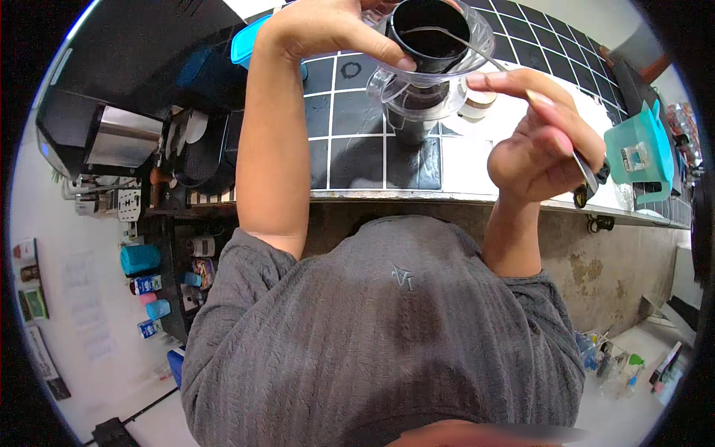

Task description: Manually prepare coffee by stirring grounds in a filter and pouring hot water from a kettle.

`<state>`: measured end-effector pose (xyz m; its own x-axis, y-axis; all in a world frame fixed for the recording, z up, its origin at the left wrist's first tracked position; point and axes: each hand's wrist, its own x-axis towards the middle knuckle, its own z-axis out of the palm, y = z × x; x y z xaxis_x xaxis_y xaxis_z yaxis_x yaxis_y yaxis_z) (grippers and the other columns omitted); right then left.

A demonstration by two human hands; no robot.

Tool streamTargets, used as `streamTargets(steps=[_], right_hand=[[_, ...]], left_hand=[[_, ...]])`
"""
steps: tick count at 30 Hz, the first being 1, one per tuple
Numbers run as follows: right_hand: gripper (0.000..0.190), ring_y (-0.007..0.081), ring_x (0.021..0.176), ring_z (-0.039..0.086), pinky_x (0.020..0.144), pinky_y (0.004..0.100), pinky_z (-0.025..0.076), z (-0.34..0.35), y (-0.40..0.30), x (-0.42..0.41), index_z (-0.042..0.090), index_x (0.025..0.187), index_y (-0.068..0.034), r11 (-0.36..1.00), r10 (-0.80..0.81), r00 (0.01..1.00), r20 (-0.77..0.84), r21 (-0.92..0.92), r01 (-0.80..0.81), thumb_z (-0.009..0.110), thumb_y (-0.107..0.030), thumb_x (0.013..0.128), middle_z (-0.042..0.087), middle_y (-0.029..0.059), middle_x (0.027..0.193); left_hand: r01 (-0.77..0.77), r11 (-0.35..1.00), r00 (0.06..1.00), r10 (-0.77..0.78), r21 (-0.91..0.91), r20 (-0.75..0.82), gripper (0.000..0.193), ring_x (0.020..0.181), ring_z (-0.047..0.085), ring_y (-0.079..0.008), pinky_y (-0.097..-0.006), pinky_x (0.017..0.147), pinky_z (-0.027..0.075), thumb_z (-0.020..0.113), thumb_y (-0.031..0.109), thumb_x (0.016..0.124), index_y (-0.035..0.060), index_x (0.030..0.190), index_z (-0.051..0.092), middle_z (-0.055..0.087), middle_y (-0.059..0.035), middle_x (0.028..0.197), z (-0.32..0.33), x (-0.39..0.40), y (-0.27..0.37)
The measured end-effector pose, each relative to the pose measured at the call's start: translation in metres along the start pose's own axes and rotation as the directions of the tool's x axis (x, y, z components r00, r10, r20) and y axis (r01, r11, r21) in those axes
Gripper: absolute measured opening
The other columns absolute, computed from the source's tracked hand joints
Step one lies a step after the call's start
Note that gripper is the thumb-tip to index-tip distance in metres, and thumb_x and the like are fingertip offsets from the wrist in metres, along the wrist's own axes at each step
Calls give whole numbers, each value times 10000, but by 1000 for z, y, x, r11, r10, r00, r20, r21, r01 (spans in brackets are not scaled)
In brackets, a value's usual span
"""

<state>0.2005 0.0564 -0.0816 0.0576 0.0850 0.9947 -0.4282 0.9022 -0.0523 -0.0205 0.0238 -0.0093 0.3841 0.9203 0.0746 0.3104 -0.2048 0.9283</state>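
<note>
At the top of the head view, my left hand grips a clear ribbed plastic vessel with a small loop handle. Its thumb presses against a black cup standing inside the vessel. Dark contents, hard to make out, fill part of the cup. A thin metal spoon reaches over the rim into the cup, and my right hand holds its handle between curled fingers. A dark cylindrical shape shows below the clear vessel; whether they join is unclear.
Beneath is a black-tiled counter with a front edge. A roll of tape lies behind the right fingers. On the right stands a turquoise-lidded plastic pitcher. A blue-lidded container sits behind my left forearm. Pans are at left.
</note>
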Motion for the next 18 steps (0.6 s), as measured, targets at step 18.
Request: streamTargets(steps=[18], right_hand=[[310,257,587,638,549,319,550,-6,-12,6,405,1043,31,998,53,988,-144,-28,-58,374,-277,1037,632,267,764]], left_hand=[[-88,996,996,88,-10,30,870,1167,545,-239,-354,1020,401,866,129,574,-20,1345,491,599,-146,1255,-3,4,-11]])
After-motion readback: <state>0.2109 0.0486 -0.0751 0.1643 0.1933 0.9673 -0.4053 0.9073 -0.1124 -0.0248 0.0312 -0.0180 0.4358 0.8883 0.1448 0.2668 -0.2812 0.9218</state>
